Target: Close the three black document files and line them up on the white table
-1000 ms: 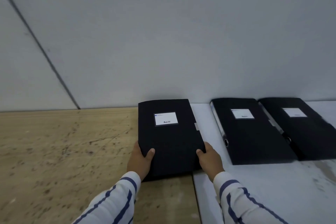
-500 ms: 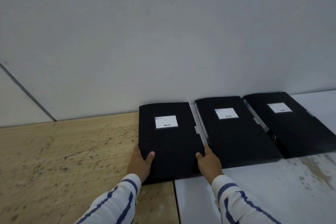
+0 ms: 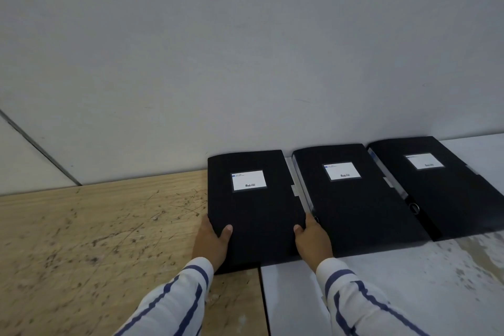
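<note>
Three closed black document files with white labels lie side by side against the wall. The left file [image 3: 253, 215] straddles the seam between the wooden surface and the white table [image 3: 409, 286]. My left hand [image 3: 211, 243] grips its near left edge, thumb on the cover. My right hand [image 3: 313, 240] grips its near right edge, fingers wedged against the middle file [image 3: 354, 204]. The right file [image 3: 441, 188] lies flat beside the middle one, touching it.
A scratched wooden surface [image 3: 95, 240] stretches to the left of the white table. A plain grey wall [image 3: 245, 63] rises directly behind the files. The white table's near part shows worn, stained patches at the right.
The left file has slid right with both hands on it, closing the gap to the middle file. The camera view has shifted right as well.
</note>
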`<state>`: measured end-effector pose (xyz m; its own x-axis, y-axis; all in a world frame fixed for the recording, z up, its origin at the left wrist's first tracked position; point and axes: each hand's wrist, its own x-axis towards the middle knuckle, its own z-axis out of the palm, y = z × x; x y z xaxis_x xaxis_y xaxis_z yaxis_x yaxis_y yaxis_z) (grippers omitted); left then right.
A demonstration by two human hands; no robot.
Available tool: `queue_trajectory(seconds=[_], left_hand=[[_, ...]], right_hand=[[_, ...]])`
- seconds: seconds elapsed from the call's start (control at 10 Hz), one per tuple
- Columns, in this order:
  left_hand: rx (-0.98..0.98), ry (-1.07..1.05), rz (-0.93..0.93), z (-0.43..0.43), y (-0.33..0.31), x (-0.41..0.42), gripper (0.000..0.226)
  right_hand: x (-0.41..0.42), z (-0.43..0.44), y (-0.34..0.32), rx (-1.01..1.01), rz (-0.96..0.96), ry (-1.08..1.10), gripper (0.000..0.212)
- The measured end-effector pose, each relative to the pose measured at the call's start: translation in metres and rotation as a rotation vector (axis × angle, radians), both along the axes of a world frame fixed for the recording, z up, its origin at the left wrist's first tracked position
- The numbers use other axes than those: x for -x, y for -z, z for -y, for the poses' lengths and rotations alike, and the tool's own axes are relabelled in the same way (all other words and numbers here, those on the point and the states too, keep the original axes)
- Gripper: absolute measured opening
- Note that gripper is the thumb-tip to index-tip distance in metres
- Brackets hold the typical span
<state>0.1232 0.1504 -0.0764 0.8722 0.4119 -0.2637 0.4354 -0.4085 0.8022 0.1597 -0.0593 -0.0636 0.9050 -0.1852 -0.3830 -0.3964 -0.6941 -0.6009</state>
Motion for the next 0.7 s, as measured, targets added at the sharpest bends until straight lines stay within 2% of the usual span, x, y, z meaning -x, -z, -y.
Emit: queue_trajectory(seconds=[0.3,0.5,0.6,0.7], left_hand=[[-0.073,0.017,-0.049,-0.003,-0.005,-0.001,0.055],[-0.178,0.027,-0.057,-0.004,-0.013,0.01,0.067],[-0.224,0.065,-0.025,-0.004,-0.019,0.017,0.063],[-0.288,0.119,-0.023,0.001,-0.025,0.024,0.066]], right_hand=[[0.001,-0.003,-0.003,0.083,0.042,-0.036,0.041],[0.013,-0.004,-0.007,0.253,0.229,-0.164,0.056],[0.02,-0.006,-0.011,0.294,0.322,-0.227,0.055],[0.028,-0.012,-0.017,0.26,0.332,-0.289,0.054]])
